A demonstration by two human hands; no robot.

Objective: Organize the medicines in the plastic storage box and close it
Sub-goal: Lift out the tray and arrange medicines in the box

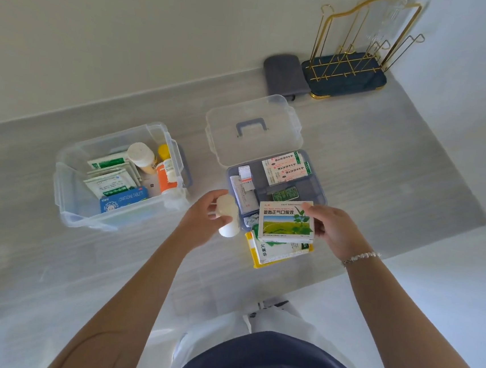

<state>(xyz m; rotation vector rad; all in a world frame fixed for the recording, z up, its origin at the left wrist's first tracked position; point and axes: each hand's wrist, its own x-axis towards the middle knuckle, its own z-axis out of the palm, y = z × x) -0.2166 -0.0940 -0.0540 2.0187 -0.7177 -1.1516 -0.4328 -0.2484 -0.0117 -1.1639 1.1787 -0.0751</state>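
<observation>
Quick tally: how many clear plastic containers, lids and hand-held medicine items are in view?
Clear plastic storage tubs: 1
Grey divided trays: 1
Clear lids: 1
White bottles, left hand: 1
Green-and-white cartons, right hand: 1
Total: 5

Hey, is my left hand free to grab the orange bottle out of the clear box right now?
Probably not yet. The left hand already grips a white bottle, so its fingers are occupied. The way itself looks free: the clear box has no lid on, and the orange bottle shows near its right wall.

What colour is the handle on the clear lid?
Grey-blue handle on the lid, clearest in the head view.
</observation>
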